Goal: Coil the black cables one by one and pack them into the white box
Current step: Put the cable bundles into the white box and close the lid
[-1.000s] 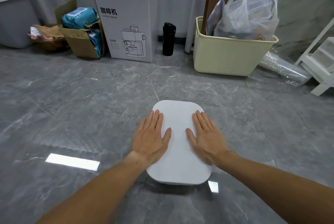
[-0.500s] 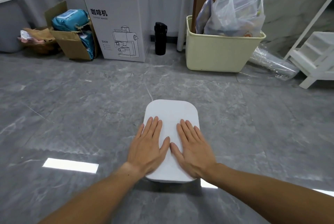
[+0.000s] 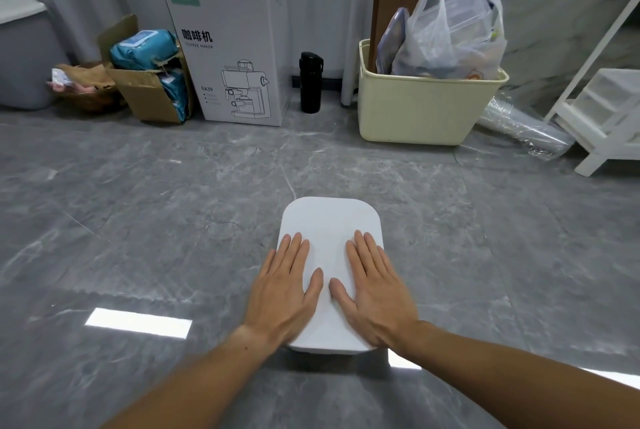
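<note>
Since half a second ago the hands have spread apart on the rounded white plastic box (image 3: 330,221), lid closed, at lower centre on grey marble floor (image 3: 138,221). Left hand (image 3: 282,290) and right hand (image 3: 375,290) lie flat, fingers straight, gripping nothing. Upper left, a grey carton (image 3: 239,48) reads "COFFEE MAKER", "EA39".

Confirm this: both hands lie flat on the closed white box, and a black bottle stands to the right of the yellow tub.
Wrong on one point. In the head view the black bottle stands left of the yellow tub, beside the coffee maker carton. Left hand and right hand do lie flat on the closed white box.
</note>
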{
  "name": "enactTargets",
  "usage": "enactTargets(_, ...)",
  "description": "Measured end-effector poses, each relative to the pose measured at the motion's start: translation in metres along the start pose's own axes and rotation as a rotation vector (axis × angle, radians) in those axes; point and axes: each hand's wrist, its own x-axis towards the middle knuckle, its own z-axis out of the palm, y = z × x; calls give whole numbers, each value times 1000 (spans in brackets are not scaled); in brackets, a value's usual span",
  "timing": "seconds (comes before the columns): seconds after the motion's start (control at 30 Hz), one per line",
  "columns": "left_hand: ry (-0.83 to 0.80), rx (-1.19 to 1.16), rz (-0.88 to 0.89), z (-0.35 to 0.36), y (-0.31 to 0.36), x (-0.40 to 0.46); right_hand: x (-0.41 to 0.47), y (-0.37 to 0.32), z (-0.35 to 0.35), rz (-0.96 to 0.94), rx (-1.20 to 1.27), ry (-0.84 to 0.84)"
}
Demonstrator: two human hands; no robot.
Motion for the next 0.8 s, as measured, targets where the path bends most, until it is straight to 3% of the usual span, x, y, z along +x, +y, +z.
enactTargets(0.8,-140,71,-17,-32,-4,-8,-19,22,-21,35,31,-73)
